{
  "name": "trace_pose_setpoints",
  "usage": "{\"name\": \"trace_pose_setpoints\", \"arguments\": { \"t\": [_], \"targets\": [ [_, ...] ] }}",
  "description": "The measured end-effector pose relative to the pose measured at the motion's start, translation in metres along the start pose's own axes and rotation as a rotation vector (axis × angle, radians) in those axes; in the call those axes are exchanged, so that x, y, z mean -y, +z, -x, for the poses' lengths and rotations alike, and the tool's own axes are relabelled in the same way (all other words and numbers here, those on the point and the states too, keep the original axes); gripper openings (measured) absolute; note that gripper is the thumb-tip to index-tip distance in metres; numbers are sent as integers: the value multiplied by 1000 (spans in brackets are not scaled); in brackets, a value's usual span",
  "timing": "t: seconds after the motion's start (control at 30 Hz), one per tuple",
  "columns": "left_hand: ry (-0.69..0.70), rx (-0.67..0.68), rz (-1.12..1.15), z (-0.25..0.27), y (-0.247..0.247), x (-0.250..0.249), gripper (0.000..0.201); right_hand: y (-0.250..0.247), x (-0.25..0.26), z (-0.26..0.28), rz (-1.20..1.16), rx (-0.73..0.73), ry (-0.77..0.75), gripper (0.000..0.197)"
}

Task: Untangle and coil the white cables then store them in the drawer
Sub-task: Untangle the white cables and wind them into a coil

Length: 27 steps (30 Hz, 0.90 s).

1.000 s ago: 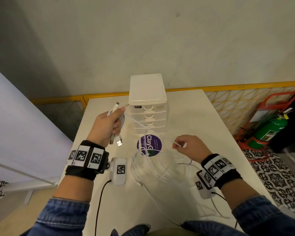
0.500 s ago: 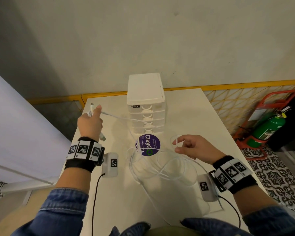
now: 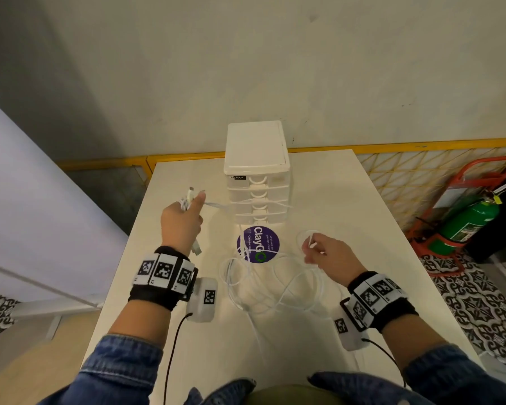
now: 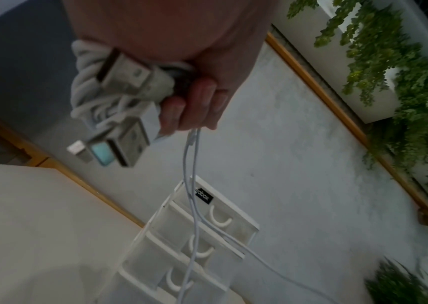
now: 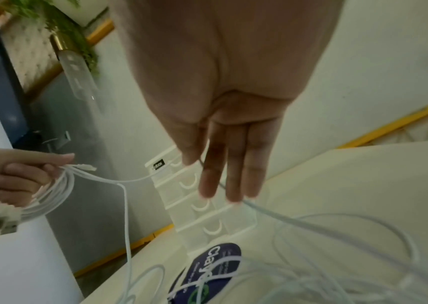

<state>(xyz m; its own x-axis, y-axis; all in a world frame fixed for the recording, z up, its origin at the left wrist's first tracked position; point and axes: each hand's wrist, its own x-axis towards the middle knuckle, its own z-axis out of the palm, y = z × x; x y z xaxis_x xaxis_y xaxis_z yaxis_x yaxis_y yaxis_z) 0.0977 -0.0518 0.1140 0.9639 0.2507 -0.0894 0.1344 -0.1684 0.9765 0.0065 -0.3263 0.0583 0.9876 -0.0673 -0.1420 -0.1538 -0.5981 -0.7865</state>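
Note:
My left hand (image 3: 184, 217) is raised left of the white drawer unit (image 3: 257, 176) and grips a coiled bundle of white cable (image 4: 90, 92). USB plugs (image 4: 127, 144) hang from the bundle. Strands run from that fist past the drawer fronts down to the loose tangle of white cables (image 3: 275, 287) on the table. My right hand (image 3: 324, 252) hovers right of the tangle and pinches one thin strand (image 5: 272, 214) between thumb and fingers. A small loop stands up beside its fingertips. All drawers look closed.
A round purple sticker (image 3: 259, 244) lies on the white table (image 3: 348, 206) in front of the drawer unit. A green fire extinguisher (image 3: 465, 226) in a red stand is on the floor at the right. A yellow rail runs behind the table.
My left hand swung out to the left with the bundle, then came back toward the drawer unit. My right hand stayed about where it was and closed its fingers on the strand.

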Motion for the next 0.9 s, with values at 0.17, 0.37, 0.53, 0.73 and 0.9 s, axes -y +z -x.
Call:
{"name": "trace_pose_setpoints", "arguments": {
  "t": [0.17, 0.37, 0.53, 0.73, 0.9],
  "targets": [
    [4, 158, -25, 23, 13, 1, 41, 4, -5, -6, -26, 4, -43, 11],
    [2, 468, -127, 49, 38, -1, 45, 14, 3, -24, 289, 28, 194, 40],
    [-71, 452, -161, 45, 34, 2, 45, -5, 21, -23, 446, -302, 300, 70],
    [-175, 582, -54, 54, 35, -1, 46, 8, 53, -25, 284, -1, -115, 72],
    [-196, 742, 61, 59, 30, -16, 50, 45, 51, -24, 76, 151, -261, 30]
  ]
}}
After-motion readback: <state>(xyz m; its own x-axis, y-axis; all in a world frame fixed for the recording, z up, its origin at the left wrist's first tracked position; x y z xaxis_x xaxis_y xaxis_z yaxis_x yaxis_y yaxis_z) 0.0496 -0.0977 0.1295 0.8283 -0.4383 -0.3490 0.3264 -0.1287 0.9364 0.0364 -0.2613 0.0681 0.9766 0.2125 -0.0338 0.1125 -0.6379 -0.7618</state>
